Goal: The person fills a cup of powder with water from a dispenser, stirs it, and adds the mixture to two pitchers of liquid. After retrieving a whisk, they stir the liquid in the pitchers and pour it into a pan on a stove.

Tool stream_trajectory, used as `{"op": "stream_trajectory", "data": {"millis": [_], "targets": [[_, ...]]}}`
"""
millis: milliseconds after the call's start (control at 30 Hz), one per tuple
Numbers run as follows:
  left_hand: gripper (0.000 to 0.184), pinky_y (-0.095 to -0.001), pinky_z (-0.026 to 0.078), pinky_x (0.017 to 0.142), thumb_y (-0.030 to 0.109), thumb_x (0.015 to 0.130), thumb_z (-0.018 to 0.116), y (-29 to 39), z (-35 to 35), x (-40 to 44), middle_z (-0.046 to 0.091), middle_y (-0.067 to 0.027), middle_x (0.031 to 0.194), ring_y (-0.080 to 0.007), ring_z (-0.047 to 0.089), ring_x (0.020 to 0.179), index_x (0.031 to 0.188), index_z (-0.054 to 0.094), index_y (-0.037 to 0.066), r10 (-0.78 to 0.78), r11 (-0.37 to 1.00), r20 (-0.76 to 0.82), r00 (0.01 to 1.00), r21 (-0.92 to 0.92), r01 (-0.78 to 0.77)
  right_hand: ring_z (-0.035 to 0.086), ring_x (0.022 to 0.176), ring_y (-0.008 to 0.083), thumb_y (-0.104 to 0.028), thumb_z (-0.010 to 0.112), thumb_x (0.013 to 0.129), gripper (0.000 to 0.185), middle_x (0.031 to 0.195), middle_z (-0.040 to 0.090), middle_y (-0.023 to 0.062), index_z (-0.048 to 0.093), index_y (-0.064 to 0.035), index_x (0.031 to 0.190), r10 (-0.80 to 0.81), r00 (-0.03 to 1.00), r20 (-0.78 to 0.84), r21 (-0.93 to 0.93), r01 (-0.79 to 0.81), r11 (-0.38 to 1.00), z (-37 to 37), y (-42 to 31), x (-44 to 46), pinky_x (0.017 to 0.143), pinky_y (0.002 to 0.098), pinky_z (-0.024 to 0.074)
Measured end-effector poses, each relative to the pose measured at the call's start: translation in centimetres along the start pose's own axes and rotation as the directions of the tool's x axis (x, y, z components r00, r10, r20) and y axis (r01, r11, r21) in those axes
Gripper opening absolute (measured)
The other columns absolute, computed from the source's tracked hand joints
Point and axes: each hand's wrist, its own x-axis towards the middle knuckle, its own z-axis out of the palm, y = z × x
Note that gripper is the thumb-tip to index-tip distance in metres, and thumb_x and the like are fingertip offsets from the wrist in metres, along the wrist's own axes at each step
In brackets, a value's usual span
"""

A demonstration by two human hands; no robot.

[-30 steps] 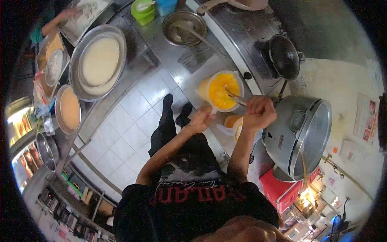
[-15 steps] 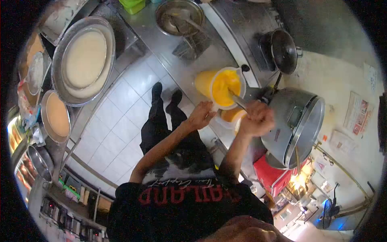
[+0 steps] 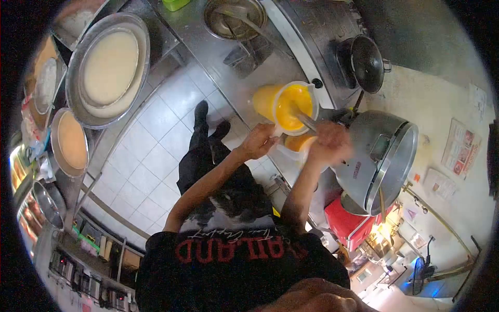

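Observation:
A pitcher (image 3: 278, 112) of translucent plastic, full of bright yellow liquid (image 3: 292, 106), stands on the steel counter. My left hand (image 3: 258, 141) is closed round its handle on the near side. In my right hand (image 3: 334, 143) is a long-handled metal utensil (image 3: 305, 120), which slants down into the yellow liquid. Its lower end is under the surface, so its kind cannot be made out. Beside the pitcher, partly under my right wrist, is a second container (image 3: 301, 155) with orange contents.
A large grey cooking pot (image 3: 370, 161) stands right of my right hand, a dark pan (image 3: 366, 63) behind it. Farther along the counter sits a metal bowl (image 3: 228, 31) with utensils. Across the tiled floor (image 3: 150, 156), a wide basin (image 3: 140, 99) holds pale batter, near an orange-filled bowl (image 3: 56, 140).
The utensil in my right hand has shifted slightly within the yellow liquid. My left hand has closed more firmly round the pitcher's handle. The view has tilted a little.

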Motion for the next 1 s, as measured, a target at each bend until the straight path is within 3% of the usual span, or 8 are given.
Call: {"op": "stream_trajectory", "data": {"millis": [200,333,433,533,667,800,900,1000], "targets": [[0.032,-0.0489,0.043,0.089,0.029,0.097,0.054,-0.8,1.2,-1.3,0.059,-0.0193,0.105,-0.041,0.055,0.101,0.113,0.058,0.003,-0.128,0.992,-0.017,0.992,-0.003,0.127,0.049,0.052,0.0191,-0.016,0.044,0.092,0.026,0.058,0.047,0.0044,0.048,-0.0109,0.066,0.134,0.987,0.085,0.384,-0.157,0.91,0.9,-5.1,1.8,0.055,0.0299,0.0434],[0.035,-0.0498,0.042,0.093,0.03,0.096,0.057,0.6,1.0,-0.9,0.059,-0.0216,0.108,-0.0416,0.055,0.104,0.116,0.058,0.002,-0.272,0.962,0.133,0.953,0.002,0.274,0.038,0.045,0.0162,-0.023,0.037,0.092,0.035,0.048,0.037,0.002,0.041,-0.0124,0.059,-0.033,0.997,-0.063,-0.547,-0.007,0.837,-2.0,4.6,-1.6,0.048,0.0291,0.038],[0.036,-0.0502,0.042,0.095,0.029,0.094,0.058,0.2,0.7,-1.4,0.059,-0.0242,0.11,-0.0428,0.055,0.104,0.116,0.058,0.0,-0.248,0.968,0.075,0.966,0.059,0.244,0.031,0.043,0.0151,-0.03,0.047,0.09,0.036,0.05,0.037,0.001,0.043,-0.0123,0.059,0.179,0.984,0.007,0.24,-0.175,0.955,0.9,-5.0,1.9,0.045,0.0289,0.0325],[0.034,-0.0499,0.043,0.094,0.026,0.094,0.058,1.3,0.0,-0.6,0.06,-0.0257,0.109,-0.0444,0.055,0.103,0.115,0.057,-0.001,-0.254,0.967,0.126,0.959,0.047,0.25,0.037,0.046,0.0165,-0.031,0.053,0.09,0.032,0.053,0.041,0.0026,0.047,-0.013,0.064,-0.098,0.993,-0.072,-0.5,0.049,0.865,0.6,2.4,-0.2,0.049,0.0296,0.0345],[0.031,-0.0477,0.045,0.092,0.023,0.094,0.057,0.0,-0.3,-0.3,0.061,-0.0253,0.105,-0.0458,0.056,0.099,0.113,0.057,-0.002,-0.243,0.97,0.165,0.956,0.032,0.241,0.032,0.042,0.0144,-0.018,0.059,0.085,0.029,0.049,0.033,0.0002,0.044,-0.0137,0.061,0.22,0.975,0.007,0.352,-0.208,0.912,1.8,-4.9,1.7,0.046,0.0289,0.0334],[0.032,-0.0465,0.046,0.09,0.027,0.095,0.053,0.2,0.2,-0.2,0.062,-0.0249,0.105,-0.0468,0.057,0.099,0.11,0.058,-0.001,-0.282,0.948,0.153,0.947,-0.11,0.3,0.033,0.041,0.0127,-0.019,0.042,0.088,0.031,0.047,0.033,0.0015,0.035,-0.0148,0.058,-0.581,0.814,-0.012,-0.785,0.352,0.51,-0.3,6.5,-0.1,0.044,0.0255,0.028],[0.037,-0.0478,0.046,0.092,0.033,0.096,0.052,-0.8,1.1,-0.6,0.062,-0.0243,0.111,-0.0452,0.057,0.105,0.116,0.058,0.002,-0.234,0.971,0.107,0.966,0.071,0.227,0.034,0.041,0.0165,-0.013,0.047,0.086,0.029,0.047,0.035,0.003,0.043,-0.0114,0.057,0.313,0.948,-0.049,0.338,-0.279,0.899,2.4,-6.0,2.3,0.042,0.0302,0.0302],[0.037,-0.0504,0.045,0.086,0.035,0.097,0.053,0.5,0.3,-0.5,0.062,-0.0233,0.095,-0.0439,0.058,0.095,0.11,0.059,0.0,-0.085,0.994,-0.097,0.992,0.06,0.091,0.035,0.044,0.0145,-0.013,0.045,0.085,0.027,0.05,0.035,0.002,0.036,-0.0133,0.059,-0.06,0.986,0.154,-0.632,0.145,0.762,1.4,2.0,0.0,0.046,0.0284,0.0332]]}}
